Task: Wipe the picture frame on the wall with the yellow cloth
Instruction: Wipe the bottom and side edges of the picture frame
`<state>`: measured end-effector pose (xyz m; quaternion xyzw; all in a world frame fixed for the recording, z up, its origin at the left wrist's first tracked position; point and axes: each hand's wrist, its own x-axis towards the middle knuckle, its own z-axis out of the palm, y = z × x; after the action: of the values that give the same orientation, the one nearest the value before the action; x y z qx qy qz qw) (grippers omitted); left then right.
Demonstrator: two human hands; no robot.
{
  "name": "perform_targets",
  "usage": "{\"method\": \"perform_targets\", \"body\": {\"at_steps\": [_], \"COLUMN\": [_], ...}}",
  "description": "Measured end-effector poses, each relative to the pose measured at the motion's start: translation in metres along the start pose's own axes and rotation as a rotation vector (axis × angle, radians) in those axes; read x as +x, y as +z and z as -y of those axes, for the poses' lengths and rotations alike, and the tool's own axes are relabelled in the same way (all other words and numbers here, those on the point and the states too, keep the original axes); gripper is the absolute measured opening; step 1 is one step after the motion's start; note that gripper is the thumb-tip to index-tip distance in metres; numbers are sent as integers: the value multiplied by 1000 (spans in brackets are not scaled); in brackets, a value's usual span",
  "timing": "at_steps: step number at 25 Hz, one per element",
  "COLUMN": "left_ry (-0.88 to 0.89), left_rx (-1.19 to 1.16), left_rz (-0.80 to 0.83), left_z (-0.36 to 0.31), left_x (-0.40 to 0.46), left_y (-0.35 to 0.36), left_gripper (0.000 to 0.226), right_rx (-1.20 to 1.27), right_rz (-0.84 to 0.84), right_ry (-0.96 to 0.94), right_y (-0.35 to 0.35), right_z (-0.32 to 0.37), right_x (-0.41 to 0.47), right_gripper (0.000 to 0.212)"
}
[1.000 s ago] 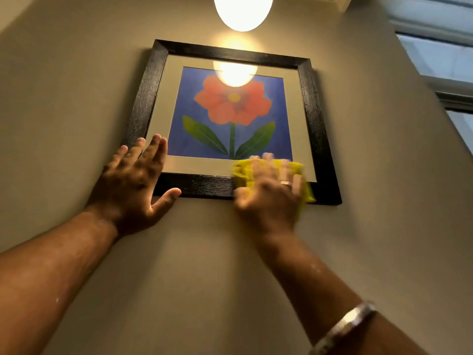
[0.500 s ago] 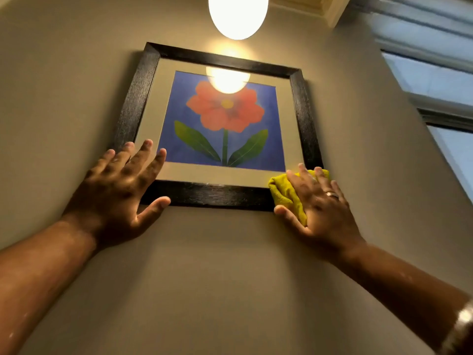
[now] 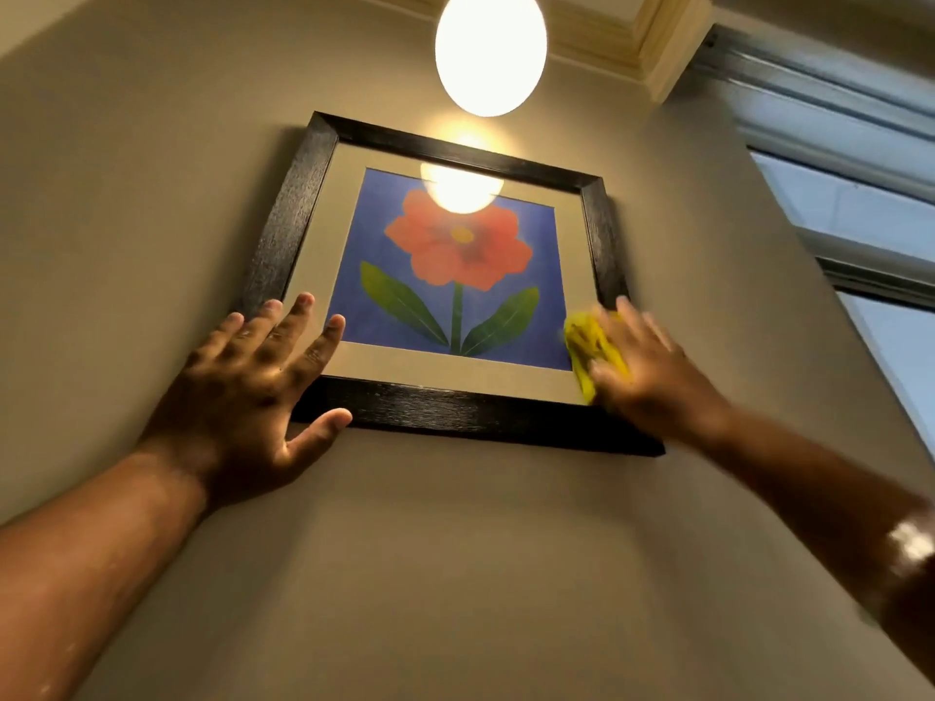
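Note:
A black picture frame (image 3: 455,414) hangs on the beige wall, holding a red flower print on blue. My left hand (image 3: 248,392) lies flat with fingers spread over the frame's lower left corner, thumb under the bottom rail. My right hand (image 3: 652,371) presses the yellow cloth (image 3: 589,346) against the lower part of the frame's right side, over the mat and glass. Most of the cloth is hidden under the palm. The right hand is blurred by motion.
A glowing oval lamp (image 3: 491,48) hangs above the frame and reflects in the glass. A window (image 3: 860,220) with a blind housing sits to the right. Ceiling moulding (image 3: 652,37) runs along the top.
My right hand has swept the cloth from the middle of the bottom rail to the lower right corner, then up the right side. The left hand has stayed on the lower left corner.

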<state>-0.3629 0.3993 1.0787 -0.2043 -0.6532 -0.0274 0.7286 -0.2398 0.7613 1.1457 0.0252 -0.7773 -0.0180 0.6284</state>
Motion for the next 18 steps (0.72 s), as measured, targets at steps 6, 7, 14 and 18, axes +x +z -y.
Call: {"method": "perform_targets", "body": {"at_steps": [6, 7, 14, 18], "left_ry": [-24, -38, -34, -35], "left_rx": [-144, -187, -193, -189], "left_rz": [-40, -54, -54, -45], "left_z": [1, 2, 1, -1], "left_x": [-4, -6, -5, -6], "left_y": [-1, -1, -3, -2], "left_gripper": [78, 75, 71, 70], "right_rx": [-129, -98, -99, -88], "right_rz": [-177, -169, -139, -62], "right_ry": [115, 29, -47, 432], "right_y": [36, 45, 47, -1], "right_z": [90, 126, 109, 26], "right_x": [-59, -48, -46, -45], "right_gripper": [61, 60, 63, 65]}}
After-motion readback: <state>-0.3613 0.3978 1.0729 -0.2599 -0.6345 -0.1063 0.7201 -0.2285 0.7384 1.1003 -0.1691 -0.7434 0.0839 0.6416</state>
